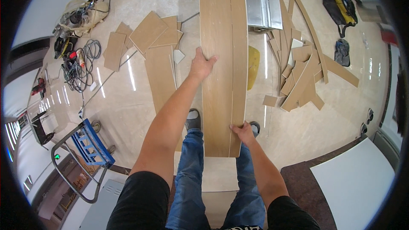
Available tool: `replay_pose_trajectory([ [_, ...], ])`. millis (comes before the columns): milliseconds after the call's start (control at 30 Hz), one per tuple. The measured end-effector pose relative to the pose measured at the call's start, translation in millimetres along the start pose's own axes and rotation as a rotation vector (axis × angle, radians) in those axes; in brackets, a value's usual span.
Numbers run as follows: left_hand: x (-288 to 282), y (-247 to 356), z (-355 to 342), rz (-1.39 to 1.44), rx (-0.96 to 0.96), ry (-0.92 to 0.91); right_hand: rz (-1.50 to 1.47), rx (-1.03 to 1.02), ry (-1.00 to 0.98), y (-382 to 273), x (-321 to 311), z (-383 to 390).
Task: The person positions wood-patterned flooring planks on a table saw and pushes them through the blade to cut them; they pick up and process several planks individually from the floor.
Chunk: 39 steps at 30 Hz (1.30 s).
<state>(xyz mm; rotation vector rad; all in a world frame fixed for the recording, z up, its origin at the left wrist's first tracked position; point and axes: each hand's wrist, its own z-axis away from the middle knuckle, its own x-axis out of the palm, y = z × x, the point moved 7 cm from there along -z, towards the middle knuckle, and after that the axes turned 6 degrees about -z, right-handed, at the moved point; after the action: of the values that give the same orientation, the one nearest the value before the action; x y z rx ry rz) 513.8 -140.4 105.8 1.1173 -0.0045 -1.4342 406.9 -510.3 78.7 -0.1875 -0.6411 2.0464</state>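
Note:
A long light-brown wood panel [216,98] stretches away from me between my legs. Along its right side runs a narrow strip [239,85] of the same colour, with a thin lengthwise line between the two. My left hand [203,65] grips the panel's left edge partway up, thumb on top and the other fingers partly hidden at the side. Closer to me, my right hand [243,132] is closed round the strip's right edge near its end, its thumb on top. A yellow stool-like thing [253,67] shows partly beneath the strip.
Flat wood offcuts [149,30] lie left of the panel; a heap of cut pieces [300,74] lies right. A silver metal piece [263,2] stands beyond. Tangled cables [81,66], a blue trolley [91,142] and a black-yellow bag [339,4] are farther out.

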Motion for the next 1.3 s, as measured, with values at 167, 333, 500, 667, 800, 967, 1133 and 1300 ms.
replay_pose_trajectory([
  [167,4.1,0.9,18.6,0.032,-0.009,-0.051,0.017,-0.021,0.011,20.1,-4.7,5.5],
  [333,7.2,-7.2,33.2,0.006,-0.031,-0.043,0.053,-0.027,0.017,30.0,-5.7,14.6],
  [500,13.0,-22.4,40.0,-0.013,-0.046,-0.043,0.033,0.019,-0.017,39.3,-4.1,23.0],
  [667,19.6,-25.0,52.7,0.006,-0.032,-0.044,0.026,-0.021,-0.024,54.5,-8.0,30.8],
  [800,21.4,-28.8,64.8,0.020,-0.019,-0.055,0.120,0.057,0.004,68.5,-11.7,38.4],
  [967,25.0,-40.4,78.3,0.046,-0.043,-0.043,0.042,0.035,-0.011,80.5,-9.7,45.3],
  [1133,29.6,-27.7,77.4,0.092,-0.017,-0.049,0.039,0.065,0.000,96.7,-22.0,48.1],
  [1300,2.0,-10.1,-3.3,0.029,0.009,0.088,0.035,0.036,-0.055,90.3,-8.8,49.2],
])
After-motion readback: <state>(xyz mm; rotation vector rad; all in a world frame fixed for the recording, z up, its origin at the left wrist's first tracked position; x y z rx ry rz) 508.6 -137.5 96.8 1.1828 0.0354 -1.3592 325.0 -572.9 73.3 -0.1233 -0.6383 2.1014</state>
